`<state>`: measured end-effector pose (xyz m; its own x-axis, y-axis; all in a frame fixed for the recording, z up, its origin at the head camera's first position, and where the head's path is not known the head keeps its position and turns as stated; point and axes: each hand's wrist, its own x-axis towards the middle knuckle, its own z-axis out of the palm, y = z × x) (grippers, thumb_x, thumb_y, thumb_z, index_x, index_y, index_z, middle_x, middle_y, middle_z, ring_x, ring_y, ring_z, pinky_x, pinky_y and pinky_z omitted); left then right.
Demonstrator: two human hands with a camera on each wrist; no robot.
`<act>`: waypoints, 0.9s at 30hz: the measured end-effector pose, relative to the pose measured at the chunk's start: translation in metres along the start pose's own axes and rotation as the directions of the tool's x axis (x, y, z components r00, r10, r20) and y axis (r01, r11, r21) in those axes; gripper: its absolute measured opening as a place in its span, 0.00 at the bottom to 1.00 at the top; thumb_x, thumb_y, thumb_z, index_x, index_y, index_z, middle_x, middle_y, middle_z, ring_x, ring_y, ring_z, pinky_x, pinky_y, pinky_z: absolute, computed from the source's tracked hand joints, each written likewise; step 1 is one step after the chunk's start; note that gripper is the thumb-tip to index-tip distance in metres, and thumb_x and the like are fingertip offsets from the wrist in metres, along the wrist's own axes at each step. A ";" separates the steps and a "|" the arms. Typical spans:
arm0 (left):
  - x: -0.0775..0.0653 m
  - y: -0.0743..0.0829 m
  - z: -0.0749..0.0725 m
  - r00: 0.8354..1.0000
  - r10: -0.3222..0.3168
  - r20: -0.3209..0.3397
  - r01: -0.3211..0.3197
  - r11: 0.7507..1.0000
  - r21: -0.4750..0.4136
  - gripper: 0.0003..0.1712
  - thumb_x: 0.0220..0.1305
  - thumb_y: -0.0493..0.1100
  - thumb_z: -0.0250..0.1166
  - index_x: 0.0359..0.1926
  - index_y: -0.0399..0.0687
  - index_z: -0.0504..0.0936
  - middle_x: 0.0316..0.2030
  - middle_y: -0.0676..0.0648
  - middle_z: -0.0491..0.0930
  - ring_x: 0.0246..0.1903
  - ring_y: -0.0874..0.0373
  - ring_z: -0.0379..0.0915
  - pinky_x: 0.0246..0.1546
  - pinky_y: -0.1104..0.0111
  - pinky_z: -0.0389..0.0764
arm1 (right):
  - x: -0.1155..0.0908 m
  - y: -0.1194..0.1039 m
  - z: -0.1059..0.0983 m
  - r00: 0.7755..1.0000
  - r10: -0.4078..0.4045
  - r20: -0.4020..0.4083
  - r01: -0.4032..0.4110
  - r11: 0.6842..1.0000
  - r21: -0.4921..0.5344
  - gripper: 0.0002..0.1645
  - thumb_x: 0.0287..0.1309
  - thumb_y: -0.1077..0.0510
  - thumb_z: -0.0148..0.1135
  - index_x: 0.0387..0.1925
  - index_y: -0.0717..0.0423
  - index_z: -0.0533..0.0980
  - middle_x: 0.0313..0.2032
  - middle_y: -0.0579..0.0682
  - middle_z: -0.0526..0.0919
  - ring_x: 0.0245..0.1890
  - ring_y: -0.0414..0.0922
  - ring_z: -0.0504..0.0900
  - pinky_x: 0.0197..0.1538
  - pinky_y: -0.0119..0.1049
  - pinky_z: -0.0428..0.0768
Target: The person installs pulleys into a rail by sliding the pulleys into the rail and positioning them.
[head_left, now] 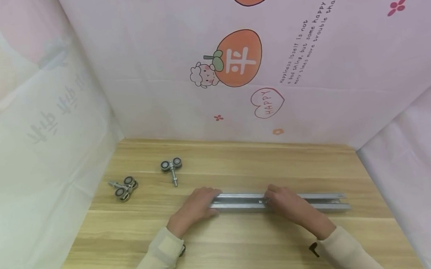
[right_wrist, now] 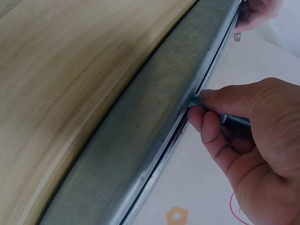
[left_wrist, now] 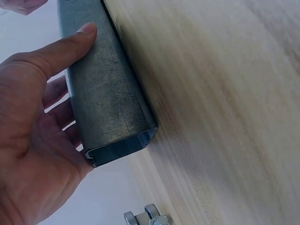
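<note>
A grey metal channel rail (head_left: 239, 208) lies on the wooden table with its slot facing up. At its left end my left hand (head_left: 195, 207) grips it, thumb (left_wrist: 70, 49) along the near side and fingers behind. The open box-like end of the rail (left_wrist: 110, 103) shows in the left wrist view. My right hand (head_left: 288, 203) is over the middle of the slot. Between its thumb and fingers it pinches a threaded bolt (right_wrist: 238, 122) that stands up out of the slot. Whatever the bolt joins inside the rail is hidden.
Two roller trolleys with threaded bolts lie left of the rail: one trolley (head_left: 171, 166) toward the back, another trolley (head_left: 125, 188) farther left. Printed white cloth (head_left: 168, 100) walls the table (head_left: 246, 249) at the back and both sides.
</note>
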<state>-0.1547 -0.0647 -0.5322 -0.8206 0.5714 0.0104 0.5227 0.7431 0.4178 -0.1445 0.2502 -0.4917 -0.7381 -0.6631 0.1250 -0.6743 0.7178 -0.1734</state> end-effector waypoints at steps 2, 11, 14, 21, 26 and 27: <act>-0.001 0.000 0.000 1.000 0.004 -0.007 -0.004 1.000 0.001 0.36 0.51 0.50 0.72 0.62 0.48 0.75 0.50 0.47 0.83 0.50 0.52 0.76 0.59 0.56 0.73 | 0.000 0.001 0.000 1.000 -0.002 0.001 0.002 1.000 0.002 0.04 0.53 0.67 0.65 0.32 0.59 0.81 0.29 0.46 0.77 0.23 0.34 0.73 0.25 0.25 0.77; -0.002 -0.001 0.001 1.000 0.009 -0.015 -0.010 1.000 -0.004 0.36 0.51 0.49 0.71 0.63 0.47 0.75 0.53 0.47 0.82 0.53 0.51 0.75 0.62 0.55 0.70 | -0.002 0.002 -0.003 0.999 0.030 0.039 -0.031 0.999 0.021 0.06 0.53 0.68 0.64 0.34 0.59 0.82 0.31 0.47 0.79 0.25 0.36 0.76 0.27 0.28 0.79; -0.002 -0.001 0.001 1.000 0.012 -0.021 -0.012 1.000 -0.005 0.36 0.51 0.49 0.71 0.62 0.47 0.75 0.52 0.47 0.82 0.52 0.51 0.75 0.61 0.56 0.71 | -0.004 0.004 -0.003 0.999 0.029 0.037 -0.030 0.999 0.019 0.06 0.53 0.69 0.64 0.34 0.59 0.81 0.30 0.47 0.79 0.25 0.37 0.75 0.27 0.29 0.79; -0.002 -0.001 0.002 1.000 0.011 -0.023 -0.012 1.000 -0.022 0.35 0.51 0.48 0.71 0.62 0.47 0.75 0.51 0.47 0.82 0.51 0.51 0.75 0.61 0.55 0.71 | -0.010 0.009 -0.003 0.999 0.035 0.011 -0.035 0.999 0.034 0.08 0.51 0.68 0.66 0.35 0.59 0.82 0.32 0.48 0.81 0.29 0.40 0.80 0.32 0.32 0.83; -0.002 -0.002 0.002 1.000 0.006 -0.016 -0.006 1.000 -0.017 0.36 0.51 0.48 0.71 0.63 0.47 0.75 0.52 0.46 0.82 0.52 0.51 0.75 0.62 0.54 0.69 | -0.014 0.012 -0.004 0.999 0.054 0.000 -0.054 0.998 0.033 0.08 0.50 0.69 0.66 0.35 0.60 0.83 0.33 0.49 0.82 0.31 0.42 0.82 0.34 0.33 0.84; -0.002 -0.002 0.002 1.000 0.006 -0.015 -0.006 1.000 -0.016 0.36 0.51 0.48 0.71 0.63 0.47 0.75 0.52 0.47 0.82 0.52 0.51 0.75 0.62 0.54 0.69 | -0.015 0.013 -0.004 0.998 0.058 -0.001 -0.058 0.998 0.030 0.08 0.50 0.69 0.66 0.35 0.60 0.83 0.33 0.49 0.83 0.31 0.42 0.82 0.34 0.33 0.84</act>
<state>-0.1540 -0.0667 -0.5351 -0.8210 0.5702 0.0269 0.5239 0.7339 0.4323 -0.1425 0.2703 -0.4922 -0.7763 -0.6197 0.1159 -0.6289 0.7487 -0.2096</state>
